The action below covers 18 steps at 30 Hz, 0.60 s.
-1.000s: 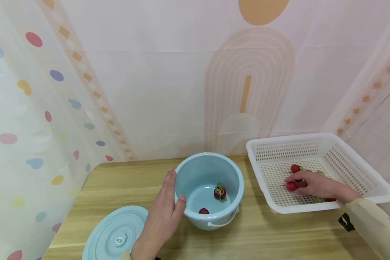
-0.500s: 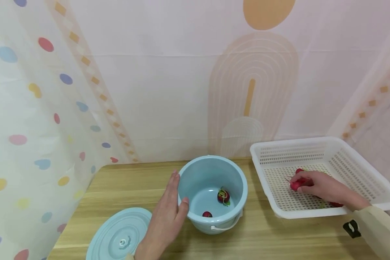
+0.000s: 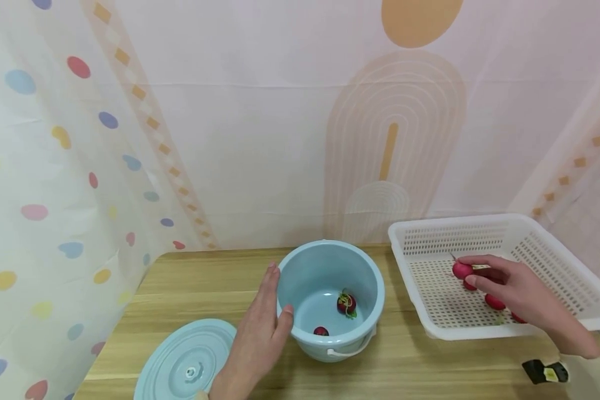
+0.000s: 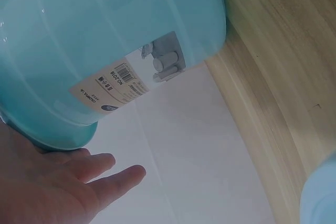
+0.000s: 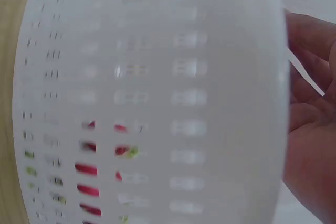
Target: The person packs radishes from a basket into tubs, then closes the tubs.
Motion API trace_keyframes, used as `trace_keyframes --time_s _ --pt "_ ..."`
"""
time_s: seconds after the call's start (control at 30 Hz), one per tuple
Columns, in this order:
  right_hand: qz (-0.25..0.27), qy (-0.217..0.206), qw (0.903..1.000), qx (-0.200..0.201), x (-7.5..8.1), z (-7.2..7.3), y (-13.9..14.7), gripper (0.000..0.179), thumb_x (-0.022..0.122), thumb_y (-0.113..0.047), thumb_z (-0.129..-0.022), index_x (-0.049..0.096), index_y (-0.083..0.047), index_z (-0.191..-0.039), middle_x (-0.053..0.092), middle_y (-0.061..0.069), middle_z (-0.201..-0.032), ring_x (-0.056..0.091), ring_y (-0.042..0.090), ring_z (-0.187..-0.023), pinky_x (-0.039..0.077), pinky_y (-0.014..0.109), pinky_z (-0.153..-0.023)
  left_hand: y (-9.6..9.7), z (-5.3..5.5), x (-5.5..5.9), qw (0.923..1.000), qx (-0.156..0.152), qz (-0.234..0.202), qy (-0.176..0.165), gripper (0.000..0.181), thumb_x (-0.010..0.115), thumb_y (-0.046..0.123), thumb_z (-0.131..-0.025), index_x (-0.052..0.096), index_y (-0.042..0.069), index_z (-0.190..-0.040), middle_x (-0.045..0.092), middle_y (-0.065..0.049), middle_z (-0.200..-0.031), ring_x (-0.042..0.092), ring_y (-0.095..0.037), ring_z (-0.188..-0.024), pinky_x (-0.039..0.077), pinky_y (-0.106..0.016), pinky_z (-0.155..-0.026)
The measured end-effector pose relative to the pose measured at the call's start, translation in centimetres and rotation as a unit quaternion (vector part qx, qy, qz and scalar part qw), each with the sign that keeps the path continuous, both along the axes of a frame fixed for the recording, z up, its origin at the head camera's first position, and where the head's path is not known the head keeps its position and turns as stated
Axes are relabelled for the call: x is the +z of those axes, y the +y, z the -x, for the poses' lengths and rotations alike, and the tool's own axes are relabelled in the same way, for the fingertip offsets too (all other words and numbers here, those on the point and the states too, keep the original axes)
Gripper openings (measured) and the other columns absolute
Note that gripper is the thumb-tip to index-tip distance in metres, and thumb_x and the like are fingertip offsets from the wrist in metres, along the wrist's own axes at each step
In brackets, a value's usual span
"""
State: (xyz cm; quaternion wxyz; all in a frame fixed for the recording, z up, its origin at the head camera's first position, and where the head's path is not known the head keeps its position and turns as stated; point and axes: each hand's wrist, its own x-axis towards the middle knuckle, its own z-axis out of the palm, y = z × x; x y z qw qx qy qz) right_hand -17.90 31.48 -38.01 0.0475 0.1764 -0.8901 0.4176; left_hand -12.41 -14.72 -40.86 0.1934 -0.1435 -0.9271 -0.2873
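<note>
Nearest on the wood-grain bench (image 3: 410,369) lies a pale-blue lid (image 3: 191,373), flat, at left. Beside it, the person's left grip (image 3: 260,336) is released, fingers extended, touching the rim of the blue bucket (image 3: 320,272). The bucket stands upright, white handle (image 3: 352,351) down, with two radishes (image 3: 346,304) inside. At right, the right grip (image 3: 512,283) pinches a radish (image 3: 462,271) between thumb and fingers, within a white perforated basket (image 3: 462,333) containing further radishes (image 3: 494,301). A patterned curtain (image 3: 260,150) hangs behind.
</note>
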Motion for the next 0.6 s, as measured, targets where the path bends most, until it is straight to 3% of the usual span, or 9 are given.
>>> trace_keyframes --time_s 0.1,0.27,0.4,0.53,0.6 --pt "0.043 -0.029 0.9986 -0.008 0.3 -0.9 -0.6 0.038 0.068 -0.010 -0.100 0.063 0.000 -0.137 0.078 -0.007 -0.102 0.071 0.007 -0.082 0.056 0.030 -0.056 0.0 -0.2 0.1 1.0000 0.004 -0.001 -0.008 0.069 0.056 0.024 -0.104 0.028 0.001 -0.162 0.024 -0.007 -0.171 0.035 -0.028 -0.151 0.040 -0.053 -0.114" --pt "0.046 -0.018 0.9984 -0.030 0.6 -1.8 -1.3 0.035 0.069 -0.014 -0.100 0.067 -0.005 -0.134 0.077 -0.005 -0.096 0.062 0.012 -0.065 0.047 0.031 -0.046 0.2 -0.1 0.2 0.9998 0.007 -0.001 -0.016 0.069 0.054 0.025 -0.104 0.026 0.003 -0.163 0.023 -0.005 -0.171 0.034 -0.028 -0.151 0.040 -0.053 -0.115" --pt "0.038 0.003 0.9986 -0.038 0.6 -2.4 -2.0 0.034 0.070 -0.013 -0.100 0.068 -0.007 -0.133 0.077 -0.008 -0.102 0.069 0.004 -0.077 0.054 0.022 -0.059 0.2 0.0 0.1 0.9998 0.008 0.000 -0.019 0.069 0.055 0.025 -0.104 0.026 0.004 -0.164 0.022 -0.003 -0.171 0.035 -0.028 -0.151 0.041 -0.054 -0.114" --pt "0.062 0.025 0.9977 -0.012 0.4 -3.0 -2.8 0.034 0.068 -0.006 -0.099 0.068 -0.005 -0.133 0.076 -0.009 -0.113 0.073 0.004 -0.097 0.057 0.016 -0.078 0.2 -0.2 0.1 0.9999 0.005 0.000 -0.012 0.069 0.056 0.022 -0.104 0.027 0.003 -0.163 0.023 -0.004 -0.171 0.036 -0.029 -0.150 0.041 -0.054 -0.113" --pt "0.073 0.031 0.9969 -0.004 0.6 -3.1 -3.2 0.034 0.068 -0.003 -0.099 0.067 -0.005 -0.133 0.076 -0.008 -0.114 0.072 0.004 -0.099 0.057 0.016 -0.079 0.2 -0.2 0.2 1.0000 0.003 0.001 -0.008 0.069 0.057 0.022 -0.104 0.026 0.003 -0.163 0.023 -0.006 -0.171 0.036 -0.030 -0.150 0.041 -0.054 -0.113"
